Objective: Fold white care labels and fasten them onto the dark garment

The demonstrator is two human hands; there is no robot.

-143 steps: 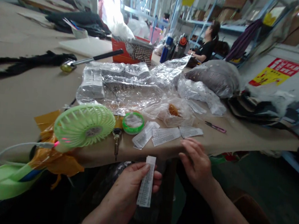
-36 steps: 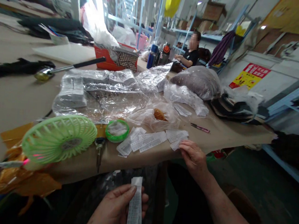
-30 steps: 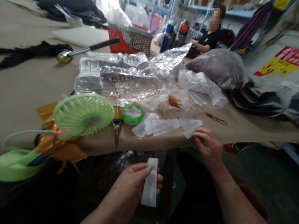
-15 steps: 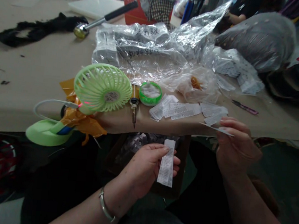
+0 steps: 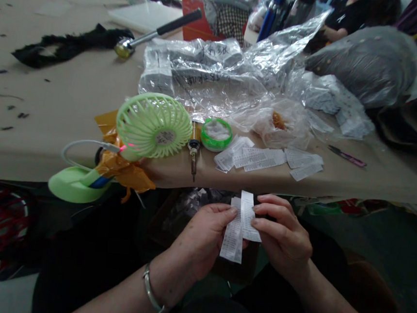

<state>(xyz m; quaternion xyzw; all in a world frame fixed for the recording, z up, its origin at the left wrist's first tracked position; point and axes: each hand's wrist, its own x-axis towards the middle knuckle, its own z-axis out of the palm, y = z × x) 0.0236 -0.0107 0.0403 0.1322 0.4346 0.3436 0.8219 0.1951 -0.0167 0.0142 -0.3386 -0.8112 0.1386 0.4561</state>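
Observation:
Printed white labels (image 5: 232,241) are pinched between the thumb and fingers of my left hand (image 5: 205,234), below the table edge. My right hand (image 5: 284,231) is closed on another printed label (image 5: 250,217), which overlaps the right side of those in my left hand. On the table edge above my hands lie more loose labels (image 5: 264,159) in overlapping groups. A soldering iron (image 5: 193,157) rests with its tip over the edge, beside a green round tin (image 5: 216,135) with white wadding in it. Under my hands, a box (image 5: 185,215) of crumpled pale pieces is partly hidden.
A green fan (image 5: 155,125) wrapped in orange tape stands at the table's left edge. Clear plastic bags (image 5: 214,86) lie behind the labels. Small snips (image 5: 347,156) rest at the right. A hammer (image 5: 157,32) and black fabric (image 5: 72,44) lie farther back. Another person (image 5: 352,18) sits beyond.
My right hand has come down and left from above the table edge, bringing its label against those in my left hand. The view has shifted slightly.

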